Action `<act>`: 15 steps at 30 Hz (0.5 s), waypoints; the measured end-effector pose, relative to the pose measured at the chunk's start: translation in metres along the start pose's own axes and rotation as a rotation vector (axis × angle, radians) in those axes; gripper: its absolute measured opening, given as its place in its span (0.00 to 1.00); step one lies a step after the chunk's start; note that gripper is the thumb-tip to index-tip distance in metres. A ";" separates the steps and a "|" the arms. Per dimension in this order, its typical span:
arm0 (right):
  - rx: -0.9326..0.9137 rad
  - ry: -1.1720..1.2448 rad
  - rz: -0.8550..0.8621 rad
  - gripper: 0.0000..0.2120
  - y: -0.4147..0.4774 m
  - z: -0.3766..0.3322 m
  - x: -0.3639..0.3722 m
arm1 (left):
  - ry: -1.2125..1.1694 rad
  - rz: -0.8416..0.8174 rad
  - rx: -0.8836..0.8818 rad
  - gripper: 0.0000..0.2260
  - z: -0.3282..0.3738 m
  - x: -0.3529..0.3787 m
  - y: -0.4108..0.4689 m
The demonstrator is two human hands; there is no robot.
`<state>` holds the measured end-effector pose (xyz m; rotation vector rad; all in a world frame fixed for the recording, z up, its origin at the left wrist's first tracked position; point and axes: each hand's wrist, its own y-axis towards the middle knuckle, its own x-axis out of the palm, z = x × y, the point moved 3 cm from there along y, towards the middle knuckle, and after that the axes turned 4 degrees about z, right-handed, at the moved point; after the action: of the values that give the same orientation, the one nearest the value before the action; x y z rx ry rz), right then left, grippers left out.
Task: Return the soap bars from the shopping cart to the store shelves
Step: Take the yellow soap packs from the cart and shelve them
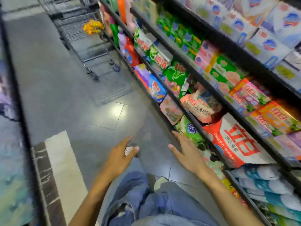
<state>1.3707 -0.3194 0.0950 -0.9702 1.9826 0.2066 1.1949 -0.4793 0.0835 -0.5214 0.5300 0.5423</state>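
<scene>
Neither of the hands carries soap: left hand (120,154) seems to pinch a white scrap (129,150), right hand (187,152) is flat, fingers spread, beside the shelves (187,101), so likely heading for the cart (84,38), where yellow soap packs (93,26) wait well ahead.

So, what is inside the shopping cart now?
Yellow and orange packets lie in the shopping cart, on its shelf side. Blur hides what they are, and the cart's far end is out of frame.
</scene>
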 end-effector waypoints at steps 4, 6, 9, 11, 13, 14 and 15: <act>-0.142 -0.020 -0.114 0.27 0.058 -0.057 0.035 | -0.067 0.147 -0.186 0.24 -0.060 -0.046 -0.012; -0.187 -0.039 -0.166 0.27 0.088 -0.086 0.058 | -0.092 0.209 -0.268 0.24 -0.086 -0.071 -0.012; -0.230 -0.053 -0.246 0.27 0.128 -0.135 0.093 | -0.131 0.265 -0.391 0.24 -0.123 -0.114 -0.005; -0.240 -0.058 -0.283 0.26 0.153 -0.170 0.114 | -0.125 0.277 -0.415 0.25 -0.145 -0.144 0.005; -0.228 -0.050 -0.311 0.26 0.175 -0.204 0.135 | -0.094 0.271 -0.425 0.24 -0.163 -0.176 0.019; -0.228 -0.038 -0.327 0.26 0.184 -0.219 0.144 | -0.086 0.274 -0.420 0.24 -0.170 -0.192 0.028; -0.236 -0.028 -0.339 0.26 0.194 -0.234 0.153 | -0.084 0.278 -0.407 0.25 -0.176 -0.209 0.037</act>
<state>1.0371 -0.3853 0.0716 -1.4292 1.7611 0.2658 0.9622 -0.6260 0.0640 -0.8139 0.4137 0.9442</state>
